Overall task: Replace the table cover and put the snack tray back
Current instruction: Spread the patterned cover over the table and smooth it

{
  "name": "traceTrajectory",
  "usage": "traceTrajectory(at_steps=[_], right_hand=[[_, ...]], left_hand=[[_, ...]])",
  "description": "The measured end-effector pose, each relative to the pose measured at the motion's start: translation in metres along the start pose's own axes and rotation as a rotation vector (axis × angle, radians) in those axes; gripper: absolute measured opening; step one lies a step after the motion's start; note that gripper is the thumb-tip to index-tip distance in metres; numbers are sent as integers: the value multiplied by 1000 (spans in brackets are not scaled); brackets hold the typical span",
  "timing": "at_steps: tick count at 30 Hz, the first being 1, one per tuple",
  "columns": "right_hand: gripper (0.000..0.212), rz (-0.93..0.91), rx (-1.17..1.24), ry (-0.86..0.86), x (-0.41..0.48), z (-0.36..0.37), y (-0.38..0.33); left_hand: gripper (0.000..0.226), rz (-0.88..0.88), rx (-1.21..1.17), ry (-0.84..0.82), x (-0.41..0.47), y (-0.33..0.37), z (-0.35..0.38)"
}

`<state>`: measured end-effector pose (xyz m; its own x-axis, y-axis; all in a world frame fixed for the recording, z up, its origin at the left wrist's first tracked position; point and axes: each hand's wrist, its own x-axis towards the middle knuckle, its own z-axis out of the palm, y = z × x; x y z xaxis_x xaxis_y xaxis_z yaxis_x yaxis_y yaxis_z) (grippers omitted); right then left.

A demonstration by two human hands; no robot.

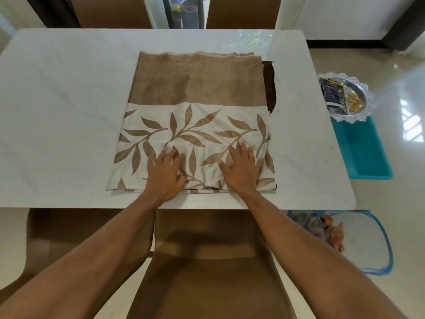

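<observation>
A folded table cover, tan at the far half and cream with brown leaves at the near half, lies in the middle of the white table. My left hand rests flat on its near edge with the fingers spread and slightly curled into the fabric. My right hand lies flat beside it, fingers apart, pressing on the leaf print. The snack tray, a clear scalloped dish with a metal plate, a dark packet and some snacks, sits off the table to the right on a teal stool.
A brown chair stands right below me at the near table edge, another at the near left. Two more brown chairs stand at the far side. A blue mesh basket with cloth in it stands on the glossy floor at the right.
</observation>
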<state>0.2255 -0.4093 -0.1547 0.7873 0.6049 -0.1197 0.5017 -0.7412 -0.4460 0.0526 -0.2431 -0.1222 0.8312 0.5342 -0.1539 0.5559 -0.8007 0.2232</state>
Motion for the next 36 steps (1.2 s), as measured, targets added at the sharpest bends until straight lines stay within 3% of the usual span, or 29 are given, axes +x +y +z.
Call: traceTrajectory(at_steps=[3,5,9,11,14,19,27,30,33,36], right_hand=[[41,-4,398,220,-11,-17,16],[28,-6,413,333,-24,-21,26],[25,44,406,287,-38,-23,41],[26,150,383,370,-60,-46,80],[27,143,460,347,-62,-44,76],[21,217,533,346,-65,-41,80],[19,434,795,375,-56,-53,84],[22,502,882,419,-55,-54,83],[23,504,836,450,-52,-53,76],[24,285,592,468,-45,-50,62]], left_hand=[[58,349,-15,54,-7,45,6],[57,445,2,45,-7,67,12],[49,458,87,9,3,95,21],[41,586,156,10,14,144,27],[33,593,178,27,25,138,24],[49,638,143,13,28,134,29],[26,665,94,82,38,172,36],[20,542,-35,73,38,179,32],[15,174,-510,195,38,181,24],[24,-251,-854,313,49,176,-6]])
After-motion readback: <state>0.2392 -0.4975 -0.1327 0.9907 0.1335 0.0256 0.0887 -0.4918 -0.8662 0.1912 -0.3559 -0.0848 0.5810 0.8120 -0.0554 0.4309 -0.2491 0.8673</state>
